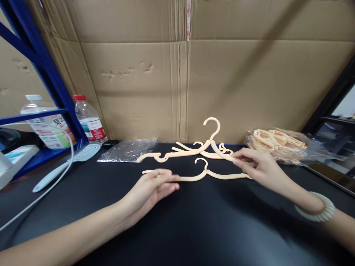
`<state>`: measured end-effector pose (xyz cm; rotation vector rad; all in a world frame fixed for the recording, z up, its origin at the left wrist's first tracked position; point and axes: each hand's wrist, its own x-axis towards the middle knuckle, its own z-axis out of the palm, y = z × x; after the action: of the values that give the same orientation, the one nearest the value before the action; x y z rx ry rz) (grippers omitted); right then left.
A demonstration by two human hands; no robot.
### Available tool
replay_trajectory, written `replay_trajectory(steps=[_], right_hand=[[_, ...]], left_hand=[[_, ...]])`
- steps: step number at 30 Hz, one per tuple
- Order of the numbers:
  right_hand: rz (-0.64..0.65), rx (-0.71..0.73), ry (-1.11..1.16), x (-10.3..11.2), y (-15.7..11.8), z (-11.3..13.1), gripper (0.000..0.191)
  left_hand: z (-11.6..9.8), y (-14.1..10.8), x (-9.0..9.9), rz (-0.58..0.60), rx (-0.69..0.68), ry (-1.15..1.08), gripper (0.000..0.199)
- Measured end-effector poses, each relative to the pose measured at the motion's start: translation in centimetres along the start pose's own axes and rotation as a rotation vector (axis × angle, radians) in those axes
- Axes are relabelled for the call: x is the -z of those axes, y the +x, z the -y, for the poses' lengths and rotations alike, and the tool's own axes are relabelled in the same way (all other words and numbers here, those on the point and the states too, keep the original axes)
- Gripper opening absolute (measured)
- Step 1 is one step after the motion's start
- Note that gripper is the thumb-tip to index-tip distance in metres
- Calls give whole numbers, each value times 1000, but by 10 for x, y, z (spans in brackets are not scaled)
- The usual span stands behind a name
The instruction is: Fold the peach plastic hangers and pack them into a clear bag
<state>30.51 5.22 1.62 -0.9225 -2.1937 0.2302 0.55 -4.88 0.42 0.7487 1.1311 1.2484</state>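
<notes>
Beige plastic hangers lie on the black table in the middle. The nearer hanger (194,178) has a small hook, and my left hand (156,184) is at its left arm, fingers closed around or against it. A larger-hooked hanger (212,129) is behind it; my right hand (255,166) pinches its right arm with thumb and fingers, close to the right end of the nearer hanger. More beige hanger parts (226,149) lie partly hidden behind the larger one.
A clear plastic sheet (127,149) and a pale hairbrush (80,153) lie left. A red-capped bottle (90,122) stands by the blue shelf (36,55). Right are bagged beige hangers (277,144) and a dark phone-like object (331,179). A cardboard wall (144,81) stands behind.
</notes>
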Motion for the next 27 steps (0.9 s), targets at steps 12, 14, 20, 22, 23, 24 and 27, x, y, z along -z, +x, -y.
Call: replay_trajectory(steps=[12,14,20,22,23,24,27], right_hand=[[425,-92,83,2,-1,-4,12],[479,-54,7,3,-1,-5,10],[583,-103,-94,6,-2,-5,8],[572,-74,-156,7,-2,-6,8],[563,-48,-187,8,-2,-6,7],[554,-23,-211,8,-2,-7,6],[543,-3,-244,9,-2,-10,6]], left_hand=[[22,-35,-6,382,-814,1127,56],[30,-32,-4,345,-840,1160,58],[29,-28,1,400,-796,1376,54],[25,-28,2,443,-760,1508,56],[23,-27,3,454,-750,1562,58],[22,-26,3,456,-745,1604,62],[20,-23,4,448,-746,1660,71]])
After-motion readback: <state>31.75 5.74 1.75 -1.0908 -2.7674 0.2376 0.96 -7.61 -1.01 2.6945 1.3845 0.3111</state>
